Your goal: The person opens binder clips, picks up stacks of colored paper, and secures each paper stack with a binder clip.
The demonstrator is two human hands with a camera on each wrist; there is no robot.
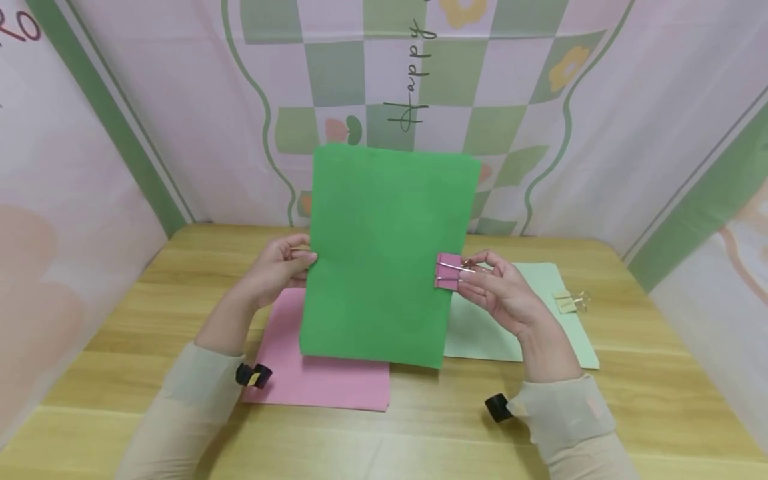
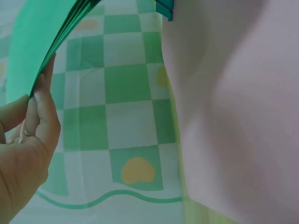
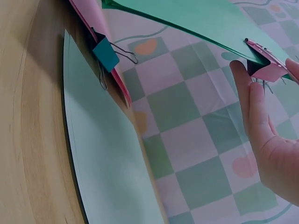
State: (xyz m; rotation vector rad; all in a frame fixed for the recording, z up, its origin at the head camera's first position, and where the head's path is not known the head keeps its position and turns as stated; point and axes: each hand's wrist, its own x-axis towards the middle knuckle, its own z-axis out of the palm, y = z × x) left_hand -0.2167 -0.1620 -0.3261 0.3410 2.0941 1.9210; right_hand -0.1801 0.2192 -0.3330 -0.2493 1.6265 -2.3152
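Note:
A stack of green paper (image 1: 384, 253) is held up, nearly upright, above the table. My left hand (image 1: 282, 270) pinches its left edge between thumb and fingers; the left wrist view shows several sheets fanned along the edge of the green stack (image 2: 51, 37). On the right edge sits a pink binder clip (image 1: 447, 271), its silver handles pointing right. My right hand (image 1: 498, 287) grips this clip, with the thumb over a handle. In the right wrist view the pink binder clip (image 3: 268, 67) bites the edge of the green paper (image 3: 201, 23).
Pink paper (image 1: 324, 387) lies on the wooden table (image 1: 432, 427) at left, with a teal binder clip (image 3: 106, 55) on its edge. Pale green paper (image 1: 540, 320) lies at right with a yellow binder clip (image 1: 565, 302). A patterned curtain (image 1: 396, 73) hangs behind the table.

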